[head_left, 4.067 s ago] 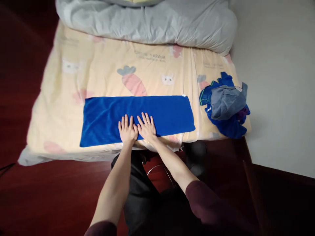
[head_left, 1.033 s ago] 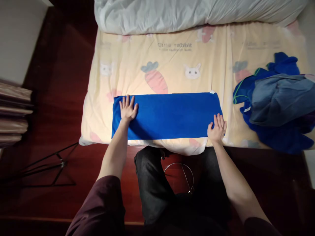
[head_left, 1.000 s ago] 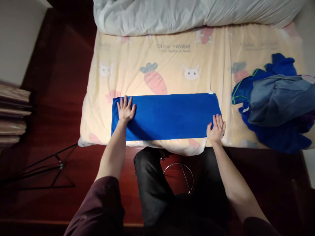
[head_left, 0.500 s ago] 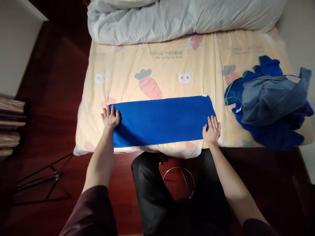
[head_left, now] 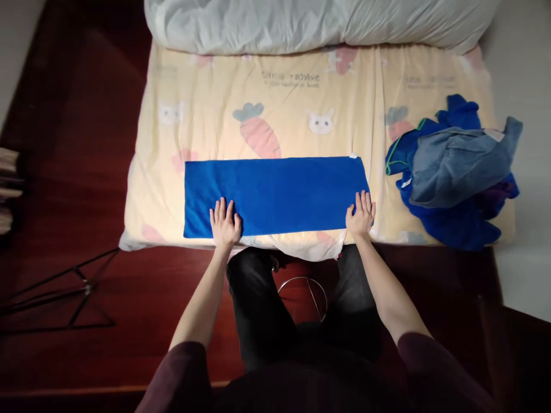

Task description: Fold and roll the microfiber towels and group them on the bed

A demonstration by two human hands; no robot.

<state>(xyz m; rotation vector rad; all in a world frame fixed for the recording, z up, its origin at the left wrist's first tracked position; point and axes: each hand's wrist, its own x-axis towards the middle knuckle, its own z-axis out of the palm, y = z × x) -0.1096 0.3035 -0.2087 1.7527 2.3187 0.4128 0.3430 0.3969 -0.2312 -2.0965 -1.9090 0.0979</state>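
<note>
A broad, dark red floor (head_left: pixel 55 218) borders a bed (head_left: pixel 148 189) dressed in a cream fabric sheet (head_left: pixel 295 117) printed with carrots and rabbits. The sheet sags loosely along the near side, slack that could let whatever lies on it creep toward the edge if weight shifts forward. Across the far side lies a puffy, pale grey fabric duvet (head_left: pixel 301 23). Near the front edge, a royal-blue rectangle of soft cloth (head_left: pixel 293 192) lies spread lengthwise, mostly smooth but faintly rippled at its left end; uneven pressure there could set a crease. To its right, a tumbled heap of blue and slate-grey cloths (head_left: pixel 456 166) sits close to the same edge, where a careless knock might send a piece down. The left hand (head_left: pixel 225 223) rests palm down, fingers spread, on the blue cloth's near edge; the right hand (head_left: pixel 360 215) lies flat over its near right corner. Neither grips anything, so lopsided pushing could skew the fabric. A small white tag (head_left: pixel 353 155) juts from the far edge, liable to catch underneath.
</note>
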